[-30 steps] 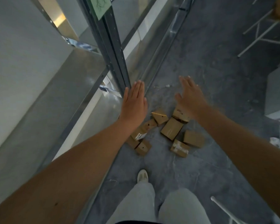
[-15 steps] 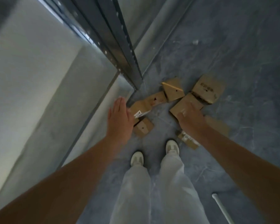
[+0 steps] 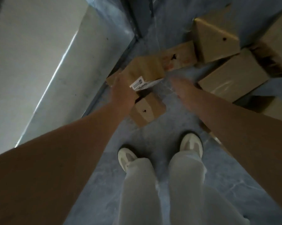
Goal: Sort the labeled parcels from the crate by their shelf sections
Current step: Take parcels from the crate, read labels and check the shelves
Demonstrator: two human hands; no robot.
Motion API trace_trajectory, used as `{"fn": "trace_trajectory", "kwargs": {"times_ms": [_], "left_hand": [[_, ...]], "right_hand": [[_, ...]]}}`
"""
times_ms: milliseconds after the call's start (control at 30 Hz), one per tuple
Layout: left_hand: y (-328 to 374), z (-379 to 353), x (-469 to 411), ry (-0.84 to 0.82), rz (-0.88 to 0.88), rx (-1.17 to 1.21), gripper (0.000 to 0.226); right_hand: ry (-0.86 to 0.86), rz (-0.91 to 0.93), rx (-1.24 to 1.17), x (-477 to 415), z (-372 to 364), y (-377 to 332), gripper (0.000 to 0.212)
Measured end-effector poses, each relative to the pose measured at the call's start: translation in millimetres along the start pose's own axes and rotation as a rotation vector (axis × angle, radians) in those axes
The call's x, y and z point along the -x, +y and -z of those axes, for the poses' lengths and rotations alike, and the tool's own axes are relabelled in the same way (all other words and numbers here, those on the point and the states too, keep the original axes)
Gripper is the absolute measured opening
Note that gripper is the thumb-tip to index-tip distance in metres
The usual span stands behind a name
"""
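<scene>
Head view, motion-blurred. Cardboard parcels scattered on grey floor beside shelf post. Labelled parcel nearest, resting partly on smaller parcel. Left hand at its left edge, possibly touching; grip not discernible. Right hand just beside its right corner; fingers too smeared to judge open or curled.

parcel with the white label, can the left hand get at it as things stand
Probably yes. The left hand is at the near left edge of the parcel with the white label, and nothing lies over that parcel. Blur hides whether the hand grips it.
</scene>
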State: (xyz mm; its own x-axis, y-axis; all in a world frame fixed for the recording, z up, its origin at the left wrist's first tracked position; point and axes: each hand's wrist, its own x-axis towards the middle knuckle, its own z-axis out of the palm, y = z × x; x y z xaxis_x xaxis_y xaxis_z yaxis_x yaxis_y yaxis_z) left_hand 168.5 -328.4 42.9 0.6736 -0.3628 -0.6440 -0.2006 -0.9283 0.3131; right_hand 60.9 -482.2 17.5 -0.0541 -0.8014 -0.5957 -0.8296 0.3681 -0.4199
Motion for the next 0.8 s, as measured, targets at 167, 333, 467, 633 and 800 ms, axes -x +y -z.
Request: {"fn": "trace_trajectory", "kwargs": {"times_ms": [167,333,467,633,800], "left_hand": [[-15,-33,8,0.057,-0.057,0.285,0.063],[11,15,28,0.167,-0.003,0.514,0.043],[66,88,68,0.138,-0.083,0.541,0.041],[161,207,135,0.117,-0.196,0.632,0.036],[233,341,244,0.12,-0.328,0.721,0.035]], "right_hand": [[-0.727,-0.274,-0.296,0,-51,6,0.055],[-0.912,-0.198,-0.376,27,-18,-2,0.046],[-0.94,-0.151,-0.399,54,71,-38,0.045],[-1.021,-0.07,-0.374,98,210,-130,0.042],[-0.928,0.162,-0.239,181,356,-242,0.041]]}}
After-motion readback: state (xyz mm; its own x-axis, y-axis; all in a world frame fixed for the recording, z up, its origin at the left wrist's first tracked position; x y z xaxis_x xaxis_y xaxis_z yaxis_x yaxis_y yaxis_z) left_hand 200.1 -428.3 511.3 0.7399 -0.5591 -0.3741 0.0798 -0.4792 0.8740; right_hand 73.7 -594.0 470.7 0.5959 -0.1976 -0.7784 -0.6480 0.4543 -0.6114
